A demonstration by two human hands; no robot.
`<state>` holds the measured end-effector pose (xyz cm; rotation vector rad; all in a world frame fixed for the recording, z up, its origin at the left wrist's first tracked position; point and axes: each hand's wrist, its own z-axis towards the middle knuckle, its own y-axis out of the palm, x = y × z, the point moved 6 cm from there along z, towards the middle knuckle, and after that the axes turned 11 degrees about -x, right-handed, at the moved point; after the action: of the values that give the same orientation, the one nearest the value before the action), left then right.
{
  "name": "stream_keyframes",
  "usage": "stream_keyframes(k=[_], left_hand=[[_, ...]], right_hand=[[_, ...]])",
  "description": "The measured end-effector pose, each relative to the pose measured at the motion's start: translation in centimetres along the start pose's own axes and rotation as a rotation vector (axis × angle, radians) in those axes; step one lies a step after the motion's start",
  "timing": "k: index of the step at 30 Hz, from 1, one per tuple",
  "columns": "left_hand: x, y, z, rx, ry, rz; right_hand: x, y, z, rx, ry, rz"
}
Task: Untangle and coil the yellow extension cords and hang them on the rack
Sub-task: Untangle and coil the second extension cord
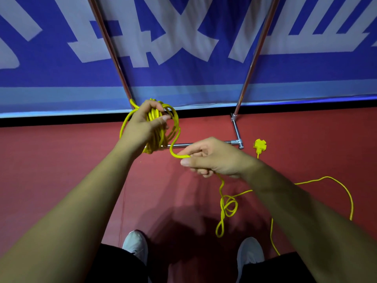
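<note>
My left hand (142, 125) grips a coil of yellow extension cord (161, 135), several loops held upright in front of the rack's left pole. A strand runs from the coil down to my right hand (212, 158), which pinches it between thumb and fingers. Below that hand the loose yellow cord (226, 209) hangs in a twisted loop, then trails over the red floor to the right. A yellow socket end (259, 145) lies on the floor beside the rack's base. The metal rack (236, 129) stands ahead, two poles rising from a low bar.
A blue and white banner (183, 48) hangs behind the rack. The red floor (61, 160) spreads all around. My two white shoes (135, 245) stand at the bottom, with the loose cord lying close to the right shoe.
</note>
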<state>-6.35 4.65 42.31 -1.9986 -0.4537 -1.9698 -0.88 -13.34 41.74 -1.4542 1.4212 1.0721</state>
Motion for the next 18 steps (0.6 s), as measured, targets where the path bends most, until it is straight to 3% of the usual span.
stream_keyframes(k=[2,5,13,15,18], left_hand=[[0.0,0.0,0.1,0.014,-0.017,-0.278],[0.2,-0.1,0.1,-0.001,-0.037,-0.523],[0.9,0.5,0.0,-0.290,-0.059,-0.790],[1.1,0.5,0.0,-0.366,-0.024,-0.945],[1.3,0.6,0.0,-0.435,-0.002,-1.159]], right_hand=[[0.6,-1.1,0.2,0.121,0.040,-0.135],[2.3,-3.9,0.2,0.343,0.071,-0.124],[5.5,-9.5,-1.3,0.740,0.139,-0.116],[7.5,-9.8,-1.4,0.722,0.294,-0.134],[10.3,-7.8,-0.6,0.466,0.499,-0.157]])
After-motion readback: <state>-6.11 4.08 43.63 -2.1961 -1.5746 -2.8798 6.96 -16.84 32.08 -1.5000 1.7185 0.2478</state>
